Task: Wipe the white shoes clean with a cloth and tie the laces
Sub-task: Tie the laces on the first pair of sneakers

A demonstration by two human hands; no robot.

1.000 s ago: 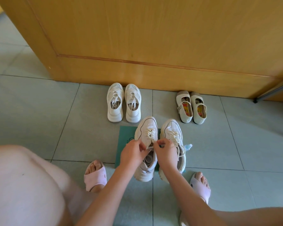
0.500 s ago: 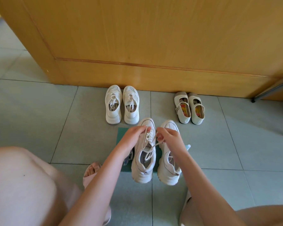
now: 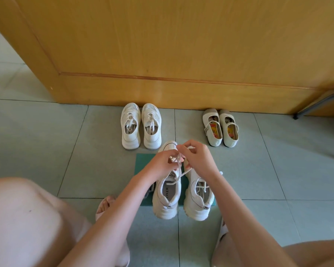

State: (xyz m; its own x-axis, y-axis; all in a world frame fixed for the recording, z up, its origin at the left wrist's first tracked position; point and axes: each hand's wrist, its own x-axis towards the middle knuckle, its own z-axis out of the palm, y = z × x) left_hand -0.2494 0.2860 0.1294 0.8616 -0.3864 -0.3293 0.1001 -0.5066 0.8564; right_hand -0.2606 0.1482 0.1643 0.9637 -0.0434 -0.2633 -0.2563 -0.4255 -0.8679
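Observation:
Two chunky white sneakers stand side by side on a green mat [image 3: 141, 164], toes pointing away from me. Over the left sneaker [image 3: 167, 197] both hands work its white lace [image 3: 178, 170]. My left hand [image 3: 160, 162] pinches a lace strand above the tongue. My right hand [image 3: 198, 158] pinches the other strand, fingers curled, hovering over the toe of the right sneaker [image 3: 198, 199]. That shoe's lace lies loose across its opening. No cloth is plainly visible.
A second pair of white sneakers [image 3: 141, 126] and a pair of cream strap shoes [image 3: 220, 128] stand against a wooden door [image 3: 162, 54]. My knees and pink slippers [image 3: 102, 209] frame the mat on the grey tiled floor. A metal leg [image 3: 316, 105] shows at right.
Both hands have lifted away from the shoe's tongue toward its toe, pulling the lace strands up and apart, then coming close together again with the strands crossing.

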